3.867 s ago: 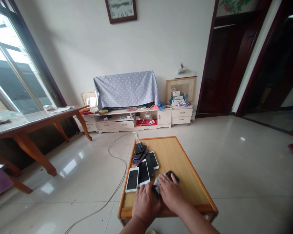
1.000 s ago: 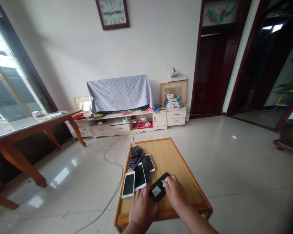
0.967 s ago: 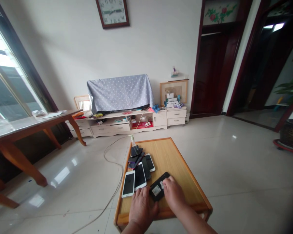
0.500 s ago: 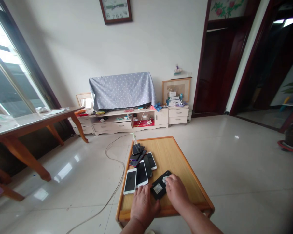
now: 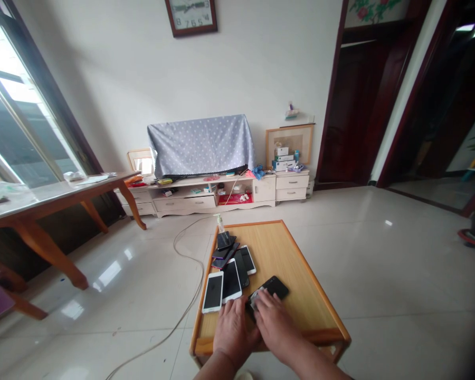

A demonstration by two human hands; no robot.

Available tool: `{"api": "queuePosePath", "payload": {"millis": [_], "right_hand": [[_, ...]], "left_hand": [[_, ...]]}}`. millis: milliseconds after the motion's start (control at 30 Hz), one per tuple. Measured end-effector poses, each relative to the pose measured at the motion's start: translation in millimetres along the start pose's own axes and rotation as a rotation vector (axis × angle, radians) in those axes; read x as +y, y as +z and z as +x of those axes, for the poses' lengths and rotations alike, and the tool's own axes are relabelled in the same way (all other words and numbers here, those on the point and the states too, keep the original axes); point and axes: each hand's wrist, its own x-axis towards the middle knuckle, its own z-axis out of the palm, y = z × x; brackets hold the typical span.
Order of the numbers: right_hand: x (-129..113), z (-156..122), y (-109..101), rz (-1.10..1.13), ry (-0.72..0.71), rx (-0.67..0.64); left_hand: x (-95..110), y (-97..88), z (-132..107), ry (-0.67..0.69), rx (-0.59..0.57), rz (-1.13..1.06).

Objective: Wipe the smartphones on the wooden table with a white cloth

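Observation:
A black smartphone (image 5: pixel 277 287) lies on the small wooden table (image 5: pixel 275 237), its camera side facing up. My left hand (image 5: pixel 234 326) grips the near-left end of this phone between thumb and fingers. Over the phone's lower half, my right hand (image 5: pixel 275 319) presses a small whitish wad (image 5: pixel 257 298), perhaps tissue or cloth, against its back. The fingers hide most of the wad and that part of the phone. Just beyond my left hand lie a white-framed phone (image 5: pixel 213 291) and another white phone (image 5: pixel 231 279), both screen up.
Several more phones (image 5: pixel 226 250) overlap along the table's left side, with a clear pump bottle (image 5: pixel 220 224) behind them. A cable (image 5: pixel 200 264) runs over the tiled floor. Against the wall stands a low cabinet (image 5: pixel 190 203); a larger table (image 5: pixel 63 195) is at left.
My right hand has slid left and toward me along the phone with the wad, now covering the pale label seen before. My left hand stays at the phone's near end.

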Motion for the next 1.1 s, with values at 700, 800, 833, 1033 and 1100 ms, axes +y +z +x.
{"api": "queuePosePath", "payload": {"millis": [700, 800, 833, 1033, 1100], "right_hand": [[9.3, -2.1, 6.3, -0.068, 0.029, 0.056], [28.3, 6.6, -11.2, -0.140, 0.157, 0.096], [28.7, 6.2, -12.2, -0.144, 0.166, 0.097], [-11.6, -21.4, 11.2, 0.015, -0.048, 0.006], [-9.3, -21.7, 7.1, 0.029, -0.039, 0.007]], "left_hand": [[5.1, -1.4, 0.8, -0.024, 0.008, 0.020], [6.8, -2.5, -0.5, -0.028, 0.035, 0.024], [6.3, -2.3, -0.6, -0.025, 0.034, 0.022], [0.9, 1.5, 0.2, -0.011, -0.015, 0.018], [2.5, 0.4, 0.1, -0.015, -0.010, 0.023]]}}
